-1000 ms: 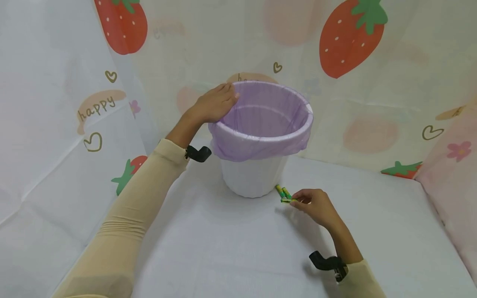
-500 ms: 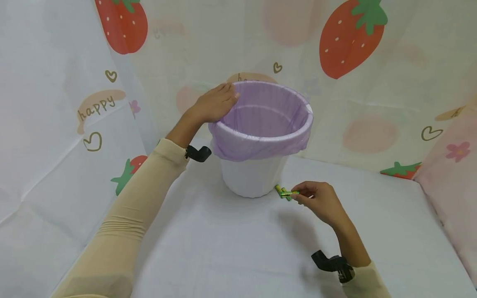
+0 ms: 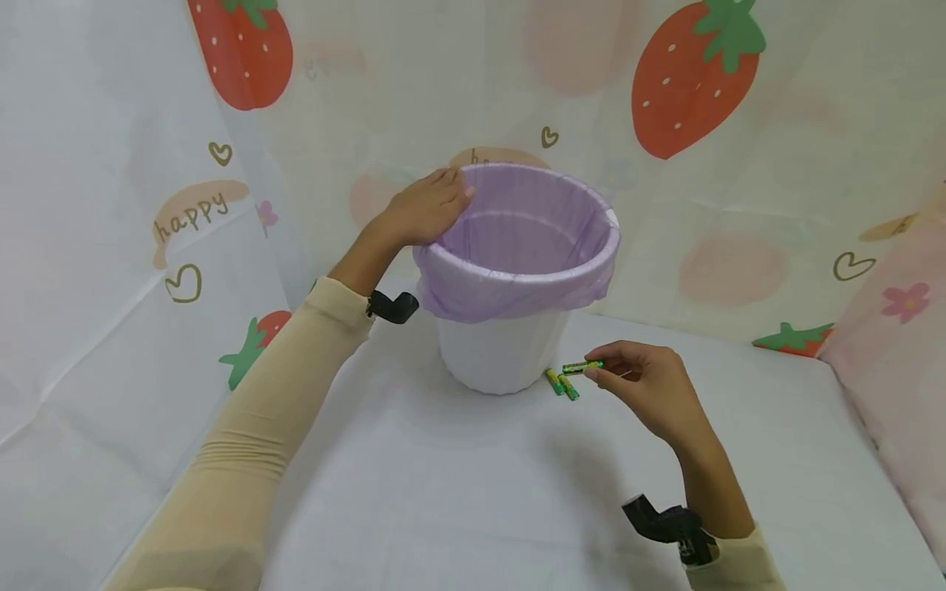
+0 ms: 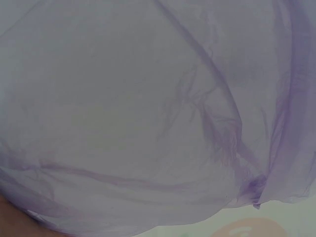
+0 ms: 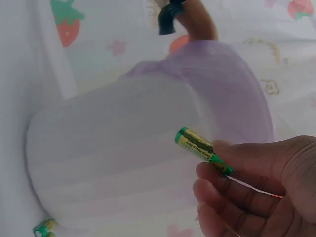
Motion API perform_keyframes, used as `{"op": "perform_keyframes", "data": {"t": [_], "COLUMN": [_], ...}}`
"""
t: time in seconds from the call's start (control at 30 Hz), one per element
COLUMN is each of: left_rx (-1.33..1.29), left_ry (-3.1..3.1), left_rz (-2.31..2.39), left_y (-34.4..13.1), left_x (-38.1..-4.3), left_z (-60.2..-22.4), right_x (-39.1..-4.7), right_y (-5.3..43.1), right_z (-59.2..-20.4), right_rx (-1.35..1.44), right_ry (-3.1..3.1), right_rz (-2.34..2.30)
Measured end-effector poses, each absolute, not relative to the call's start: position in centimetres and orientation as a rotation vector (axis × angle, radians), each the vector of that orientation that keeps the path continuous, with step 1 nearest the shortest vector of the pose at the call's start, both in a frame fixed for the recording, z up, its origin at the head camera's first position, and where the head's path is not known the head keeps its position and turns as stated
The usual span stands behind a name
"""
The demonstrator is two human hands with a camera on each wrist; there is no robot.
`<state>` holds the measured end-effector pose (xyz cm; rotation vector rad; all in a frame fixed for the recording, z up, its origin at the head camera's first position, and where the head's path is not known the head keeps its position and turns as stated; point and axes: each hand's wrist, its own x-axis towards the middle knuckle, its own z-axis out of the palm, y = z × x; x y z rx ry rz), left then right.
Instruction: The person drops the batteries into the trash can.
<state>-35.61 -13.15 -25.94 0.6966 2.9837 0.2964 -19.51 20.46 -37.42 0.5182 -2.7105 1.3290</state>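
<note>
A white trash bin (image 3: 495,353) stands on the white cloth, lined with a purple trash bag (image 3: 517,295) folded over its rim. My left hand (image 3: 429,207) holds the bin's rim at the left, over the bag. Between thumb and fingertips, my right hand (image 3: 643,386) pinches a green and yellow battery (image 3: 580,368), raised off the cloth to the right of the bin. The right wrist view shows this battery (image 5: 197,145) close up in front of the bin's wall. Two similar batteries (image 3: 562,384) lie by the bin's base. Bag folds fill most of the left wrist view.
White cloth (image 3: 443,492) covers the surface under the bin. Behind it hangs a sheet (image 3: 414,82) printed with strawberries and hearts, and more printed cloth (image 3: 916,345) rises at the right. Each wrist carries a black camera mount (image 3: 668,525).
My right hand has lifted one battery off the cloth, moving up and slightly right. The other two batteries stay by the base. My left hand has stayed on the rim.
</note>
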Motion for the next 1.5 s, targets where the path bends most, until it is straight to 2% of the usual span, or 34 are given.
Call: {"op": "perform_keyframes", "data": {"t": [0.83,1.17,1.5], "left_rx": [0.689,0.708,0.706], "left_ry": [2.981,2.992,2.99], "left_rz": [0.307,0.291,0.334], "left_y": [-13.3,-13.5,-13.3], "left_x": [-35.6,-35.9,-35.8], "left_z": [-26.0,-26.2,-26.1], "right_x": [-18.7,-20.7,-23.7], "right_y": [19.0,17.9,16.8], "right_z": [-29.0,-25.6,-24.2], "right_rx": [0.69,0.758,0.748], "right_ry": [-2.435,-2.421,-2.478], "right_rz": [1.226,1.183,1.091]}}
